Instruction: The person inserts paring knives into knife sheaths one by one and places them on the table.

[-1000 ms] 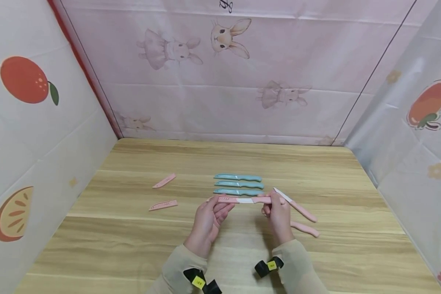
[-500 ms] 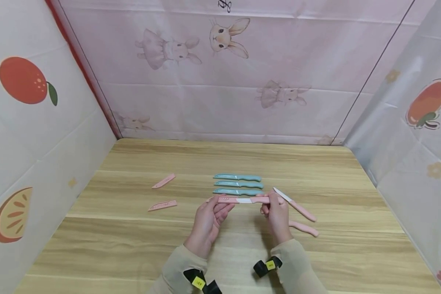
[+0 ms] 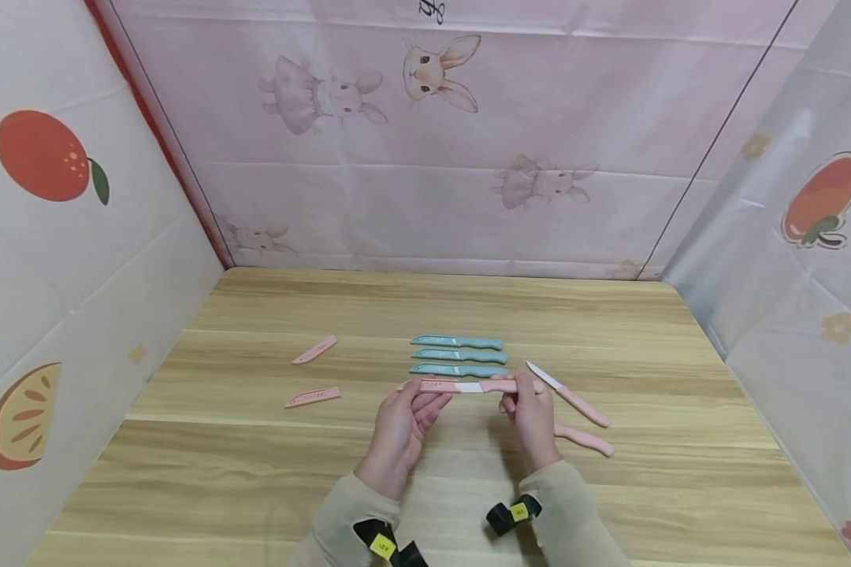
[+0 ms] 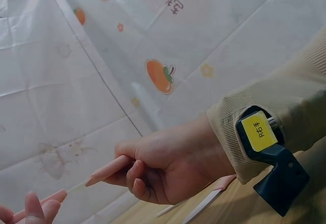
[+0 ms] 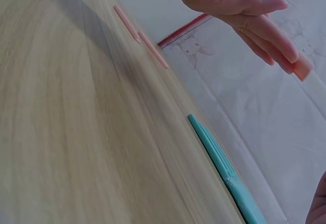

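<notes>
My left hand (image 3: 397,433) holds a pink knife sheath (image 3: 438,386) between thumb and fingers, raised over the table. From the right, my right hand (image 3: 533,421) pinches the pink handle of a paring knife (image 3: 498,386). The knife's blade is partly inside the sheath, and a short white stretch shows between sheath and handle. In the left wrist view, the right hand (image 4: 175,163) has its fingers curled round the handle (image 4: 109,169). In the right wrist view, the sheath's end (image 5: 302,67) sticks out past the left fingers.
Behind the hands lie three teal knives (image 3: 458,356) in a row. Two loose pink sheaths (image 3: 314,350) rest at left. To the right are an uncovered pink-handled knife (image 3: 570,395) and another pink handle (image 3: 585,441), its front hidden by my right hand. Printed cloth walls surround the table.
My right hand has moved slightly left with the knife, and the white stretch of blade has become a little shorter. The left hand stays nearly still.
</notes>
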{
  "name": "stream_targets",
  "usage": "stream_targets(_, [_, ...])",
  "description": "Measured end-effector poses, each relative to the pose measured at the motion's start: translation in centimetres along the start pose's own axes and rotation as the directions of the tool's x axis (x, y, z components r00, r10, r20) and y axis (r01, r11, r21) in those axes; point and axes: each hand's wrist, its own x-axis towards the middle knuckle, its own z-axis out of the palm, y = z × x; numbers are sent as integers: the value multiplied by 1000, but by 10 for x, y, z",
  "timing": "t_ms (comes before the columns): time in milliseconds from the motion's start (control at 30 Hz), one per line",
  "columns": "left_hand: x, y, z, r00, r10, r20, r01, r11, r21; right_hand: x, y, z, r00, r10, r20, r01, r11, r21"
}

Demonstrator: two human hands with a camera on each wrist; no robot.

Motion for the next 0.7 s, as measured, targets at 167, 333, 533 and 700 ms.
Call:
stream_targets(167, [-1, 0, -1, 1000, 9, 13, -9, 1000, 1, 4, 9, -4, 1000, -10, 15, 11, 999, -34])
stream_targets(333, [-2, 2, 0, 999, 14, 31, -14, 1000, 2, 10, 27, -15, 999, 21, -27, -21, 1000, 16])
stream_targets(533, [-2, 3, 1, 999, 21, 35, -21, 1000, 0, 9, 25, -11, 999, 22, -37, -22, 1000, 6])
stream_targets(700, [-2, 2, 1, 999, 23, 31, -23, 1000, 5, 3, 12, -1, 1000, 17, -24, -18, 1000, -4])
